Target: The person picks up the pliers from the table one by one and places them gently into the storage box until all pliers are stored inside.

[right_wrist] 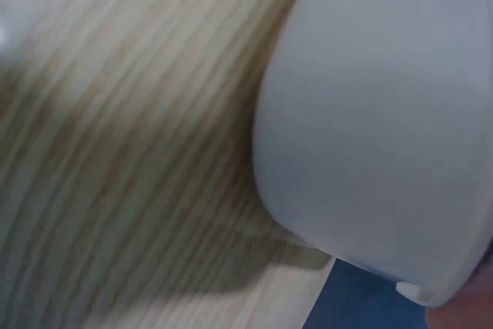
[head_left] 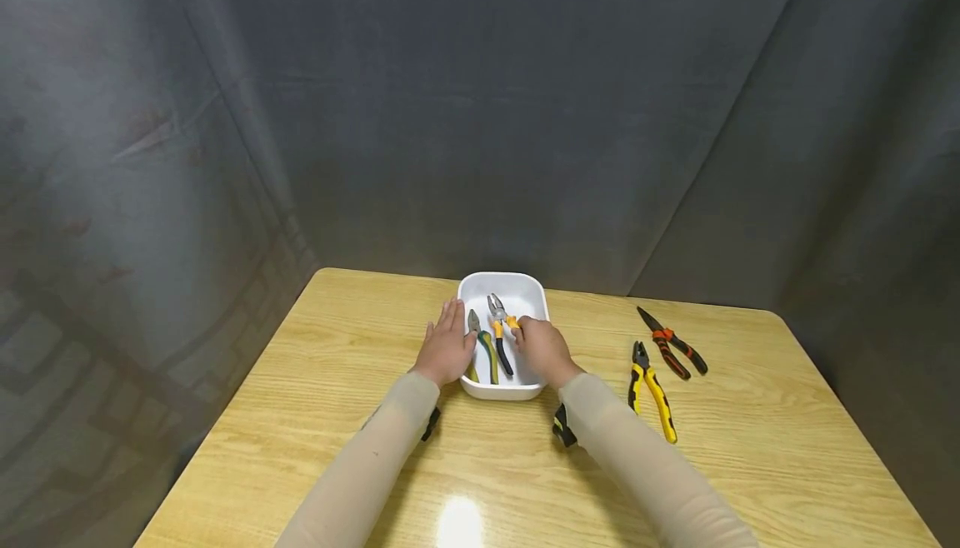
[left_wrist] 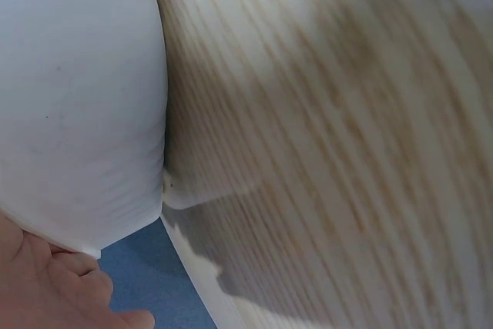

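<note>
Left hand [head_left: 446, 350] is laid straight-fingered along left side of white tray [head_left: 504, 393]; inside, green-handled pliers [head_left: 485, 339] are seen beside orange-handled pliers [head_left: 498, 329], latter pinched by right hand [head_left: 546, 351]. Pliers shown by head view only; tray's outer wall by wrist views.

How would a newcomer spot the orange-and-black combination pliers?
On the wood-grain table, find the white tray. Of the two pairs inside, the combination pliers are those gripped by the right hand. Orange-and-black handles set them apart from the green-and-yellow pliers beside them.
</note>
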Demonstrator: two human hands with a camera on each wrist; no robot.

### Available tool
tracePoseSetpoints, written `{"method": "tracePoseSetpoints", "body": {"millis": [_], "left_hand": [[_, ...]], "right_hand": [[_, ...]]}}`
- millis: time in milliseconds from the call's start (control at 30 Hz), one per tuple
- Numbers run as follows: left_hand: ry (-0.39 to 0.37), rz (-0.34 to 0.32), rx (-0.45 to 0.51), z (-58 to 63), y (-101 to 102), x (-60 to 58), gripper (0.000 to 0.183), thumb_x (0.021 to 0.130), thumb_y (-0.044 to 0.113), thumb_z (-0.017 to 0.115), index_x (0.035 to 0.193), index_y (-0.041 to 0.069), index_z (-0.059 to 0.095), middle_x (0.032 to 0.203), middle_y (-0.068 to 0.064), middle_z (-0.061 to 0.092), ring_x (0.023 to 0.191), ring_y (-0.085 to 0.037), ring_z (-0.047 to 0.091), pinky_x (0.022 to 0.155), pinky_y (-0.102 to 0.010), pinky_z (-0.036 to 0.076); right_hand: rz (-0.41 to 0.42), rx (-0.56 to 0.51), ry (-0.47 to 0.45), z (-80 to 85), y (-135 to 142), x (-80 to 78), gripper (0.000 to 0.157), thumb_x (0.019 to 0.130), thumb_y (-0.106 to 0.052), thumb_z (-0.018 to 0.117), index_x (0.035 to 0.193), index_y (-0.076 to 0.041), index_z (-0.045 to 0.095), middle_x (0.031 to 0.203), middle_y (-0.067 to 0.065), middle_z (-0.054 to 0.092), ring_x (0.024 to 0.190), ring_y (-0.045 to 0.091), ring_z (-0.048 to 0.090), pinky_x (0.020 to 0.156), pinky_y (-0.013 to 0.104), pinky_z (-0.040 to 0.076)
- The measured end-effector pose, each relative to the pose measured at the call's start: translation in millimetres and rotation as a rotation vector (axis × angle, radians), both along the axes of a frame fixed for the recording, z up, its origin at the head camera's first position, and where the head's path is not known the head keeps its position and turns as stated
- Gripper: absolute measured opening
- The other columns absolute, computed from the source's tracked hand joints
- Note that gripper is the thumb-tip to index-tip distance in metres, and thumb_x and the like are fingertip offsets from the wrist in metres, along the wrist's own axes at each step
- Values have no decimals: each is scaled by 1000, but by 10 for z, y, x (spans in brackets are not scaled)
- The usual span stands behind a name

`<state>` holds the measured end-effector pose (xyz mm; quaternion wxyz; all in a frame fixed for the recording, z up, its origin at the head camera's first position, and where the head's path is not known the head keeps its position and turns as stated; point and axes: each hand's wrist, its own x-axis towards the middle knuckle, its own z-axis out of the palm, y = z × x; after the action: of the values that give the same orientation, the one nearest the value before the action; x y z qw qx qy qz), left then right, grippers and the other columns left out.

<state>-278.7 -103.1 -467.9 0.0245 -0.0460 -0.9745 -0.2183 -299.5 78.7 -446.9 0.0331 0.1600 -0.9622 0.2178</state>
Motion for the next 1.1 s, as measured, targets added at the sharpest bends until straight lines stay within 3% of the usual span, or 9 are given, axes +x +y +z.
{"method": "tracePoseSetpoints", "body": {"millis": [200, 467, 700, 1100], "left_hand": [[8, -8, 6, 12, 21, 7, 64, 100, 35, 34, 150, 3, 11, 157, -12, 9, 143, -27, 8, 113, -53, 12], [7, -22, 2, 20, 32, 9, 64, 100, 35, 35, 150, 2, 11, 157, -13, 8, 143, -28, 8, 112, -53, 13], [4, -18, -5, 45, 28, 27, 64, 101, 35, 33, 150, 2, 10, 156, -12, 7, 143, -28, 7, 113, -52, 13], [15, -13, 16, 8, -7, 32, 64, 101, 35, 33, 150, 1, 10, 156, -14, 8, 143, -29, 7, 113, -53, 12]], "right_hand": [[-6, 88, 94, -81, 0, 35, 17, 94, -18, 57, 83, -6, 58, 68, 9, 61, 59, 26, 60, 53, 42, 48], [1, 195, 110, -130, -16, 74, 13, 92, -13, 57, 83, -4, 57, 68, 8, 59, 60, 23, 59, 53, 39, 50], [4, 224, 143, -142, -36, 93, 13, 93, -11, 53, 84, -3, 59, 69, 8, 61, 63, 23, 62, 54, 39, 51], [11, 339, 82, -121, -109, 115, 7, 88, -4, 56, 92, -2, 62, 75, 9, 64, 67, 23, 64, 58, 37, 54]]}}
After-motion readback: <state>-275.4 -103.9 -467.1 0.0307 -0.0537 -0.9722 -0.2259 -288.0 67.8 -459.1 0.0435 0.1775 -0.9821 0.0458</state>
